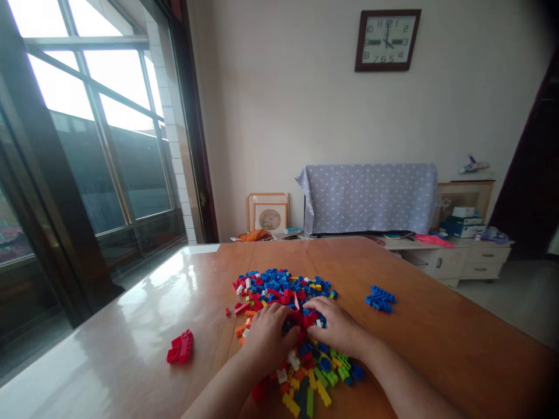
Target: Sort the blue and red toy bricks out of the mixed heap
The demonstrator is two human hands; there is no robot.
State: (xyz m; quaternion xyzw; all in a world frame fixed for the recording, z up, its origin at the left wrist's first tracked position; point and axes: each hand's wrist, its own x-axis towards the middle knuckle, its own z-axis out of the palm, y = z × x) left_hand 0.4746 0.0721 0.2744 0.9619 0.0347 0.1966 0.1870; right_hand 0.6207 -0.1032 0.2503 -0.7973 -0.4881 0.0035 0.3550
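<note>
A heap of small plastic bricks (283, 291) in blue, red, yellow, green, orange and white lies on the wooden table (437, 349). My left hand (268, 337) rests on the heap, fingers curled down into the red bricks. My right hand (334, 326) lies beside it on the heap, fingers bent and touching red bricks between the two hands. What the fingers grip is hidden. A small group of red bricks (181, 347) sits apart at the left. A small group of blue bricks (379, 298) sits apart at the right.
A large window (87, 145) runs along the left. Behind the table stand a cloth-covered object (369, 198), framed pictures (267, 214) and a low white drawer cabinet (463, 259) with boxes. A clock (387, 39) hangs on the wall.
</note>
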